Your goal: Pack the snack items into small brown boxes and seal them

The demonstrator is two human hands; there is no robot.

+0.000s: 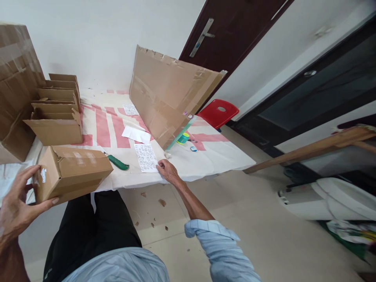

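My left hand (23, 199) grips the left end of a closed, taped cardboard box (82, 168) at the table's front edge, thumb below and fingers on the upper corner. A small white mark shows on the box's end face. My right hand (168, 170) has its curled fingers on the lower right corner of a white sheet printed with rows of small dark outlines (145, 156), which lies flat. Between box and sheet lies a green-handled cutter (118, 162), its tip partly hidden behind the box. Behind the sheet rests a folded white paper (136, 134).
Several open cardboard boxes (55, 131) stand at the left beside a big carton (17, 78). A large cardboard panel (173, 98) leans upright at the back. Near its foot are a green-yellow tape roll (183, 138) and a small blue-white roll (193, 149). A red chair (219, 112) stands behind.
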